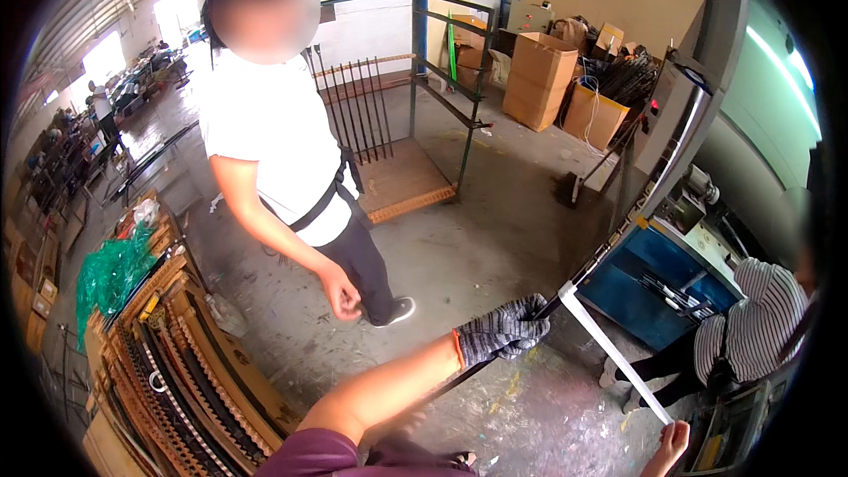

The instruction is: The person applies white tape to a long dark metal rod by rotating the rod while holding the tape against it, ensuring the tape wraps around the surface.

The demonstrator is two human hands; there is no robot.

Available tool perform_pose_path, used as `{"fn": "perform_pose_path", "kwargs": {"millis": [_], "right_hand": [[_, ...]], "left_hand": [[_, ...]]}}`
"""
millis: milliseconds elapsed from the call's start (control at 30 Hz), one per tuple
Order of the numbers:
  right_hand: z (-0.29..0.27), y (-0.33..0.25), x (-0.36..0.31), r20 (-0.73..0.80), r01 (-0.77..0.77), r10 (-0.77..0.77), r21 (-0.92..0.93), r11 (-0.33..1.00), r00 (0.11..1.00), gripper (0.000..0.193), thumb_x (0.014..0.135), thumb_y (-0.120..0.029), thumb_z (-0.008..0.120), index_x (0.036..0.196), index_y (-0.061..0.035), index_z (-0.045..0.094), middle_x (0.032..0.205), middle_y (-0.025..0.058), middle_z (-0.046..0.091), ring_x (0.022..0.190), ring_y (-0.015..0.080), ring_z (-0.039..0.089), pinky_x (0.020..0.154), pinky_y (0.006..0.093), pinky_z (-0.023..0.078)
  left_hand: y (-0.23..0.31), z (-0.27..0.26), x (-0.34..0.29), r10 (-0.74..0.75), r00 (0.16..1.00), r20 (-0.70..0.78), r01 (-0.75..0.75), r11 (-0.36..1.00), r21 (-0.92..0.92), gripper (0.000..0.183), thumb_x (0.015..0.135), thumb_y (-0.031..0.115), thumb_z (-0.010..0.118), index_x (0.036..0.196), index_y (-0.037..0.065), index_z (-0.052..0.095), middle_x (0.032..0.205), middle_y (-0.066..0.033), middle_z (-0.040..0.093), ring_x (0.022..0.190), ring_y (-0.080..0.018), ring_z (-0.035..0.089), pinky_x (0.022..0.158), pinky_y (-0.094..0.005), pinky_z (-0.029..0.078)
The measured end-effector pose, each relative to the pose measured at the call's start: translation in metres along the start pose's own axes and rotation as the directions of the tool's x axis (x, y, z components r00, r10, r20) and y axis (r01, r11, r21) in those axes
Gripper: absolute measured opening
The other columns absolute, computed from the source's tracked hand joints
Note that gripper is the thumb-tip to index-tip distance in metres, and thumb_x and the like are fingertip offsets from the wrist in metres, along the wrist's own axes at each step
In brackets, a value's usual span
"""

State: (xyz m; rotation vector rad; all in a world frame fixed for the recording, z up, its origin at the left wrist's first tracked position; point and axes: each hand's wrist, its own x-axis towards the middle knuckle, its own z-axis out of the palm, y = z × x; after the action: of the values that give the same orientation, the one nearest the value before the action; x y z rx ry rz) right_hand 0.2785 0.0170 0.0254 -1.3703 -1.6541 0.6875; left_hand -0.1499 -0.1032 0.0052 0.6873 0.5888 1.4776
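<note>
My left hand (503,331), in a grey striped knit glove with an orange cuff, reaches across the middle. Its fingers are closed around a long dark bar (456,382), which runs down behind my forearm and up to the right. A flat white strip (614,355) meets the bar just beyond the glove and slants down to the lower right. At that lower end, my bare right hand (673,443) has its fingers closed on the strip. The strip looks taut and straight between bar and hand.
A person in a white shirt (265,124) stands at left. Another in a striped top (751,314) bends beside a blue machine (649,274) at right. A rack of curved strips (177,371) stands lower left. Farther back are a metal-framed cart (402,181) and cardboard boxes (541,79).
</note>
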Motion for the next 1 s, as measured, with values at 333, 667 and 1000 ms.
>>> {"fn": "perform_pose_path", "kwargs": {"millis": [333,667,1000], "right_hand": [[0.026,-0.017,-0.006,0.005,-0.024,0.025,-0.097,0.995,1.0,0.018,0.086,-0.01,0.059,0.096,0.0055,0.059,0.082,0.0055,0.058,0.075,0.015,0.051,0.07,0.0293,0.044],[0.027,-0.017,-0.005,0.013,-0.04,0.043,-0.161,0.986,0.999,0.02,0.086,-0.012,0.058,0.095,0.0061,0.058,0.082,0.0031,0.055,0.075,0.0146,0.048,0.069,0.0288,0.042],[0.024,-0.016,-0.006,0.012,-0.044,0.046,-0.125,0.991,0.999,0.02,0.087,-0.012,0.058,0.095,0.0065,0.057,0.083,0.0037,0.056,0.076,0.0142,0.049,0.068,0.0285,0.042]], "left_hand": [[0.016,-0.06,0.012,0.002,0.999,-0.033,-0.003,0.999,-0.044,0.015,0.086,0.021,0.062,0.093,0.012,0.052,0.064,0.0031,0.049,0.047,-0.0027,0.041,0.038,-0.0171,0.032],[0.034,-0.09,0.019,0.008,1.0,-0.022,-0.01,0.996,-0.084,0.018,0.088,0.022,0.06,0.1,0.01,0.054,0.063,0.0028,0.047,0.045,-0.0035,0.04,0.037,-0.0181,0.031],[0.035,-0.098,0.019,0.078,0.997,-0.009,-0.078,0.988,-0.135,0.019,0.09,0.028,0.057,0.093,0.009,0.058,0.064,0.0015,0.051,0.045,-0.0053,0.044,0.036,-0.0178,0.033]]}}
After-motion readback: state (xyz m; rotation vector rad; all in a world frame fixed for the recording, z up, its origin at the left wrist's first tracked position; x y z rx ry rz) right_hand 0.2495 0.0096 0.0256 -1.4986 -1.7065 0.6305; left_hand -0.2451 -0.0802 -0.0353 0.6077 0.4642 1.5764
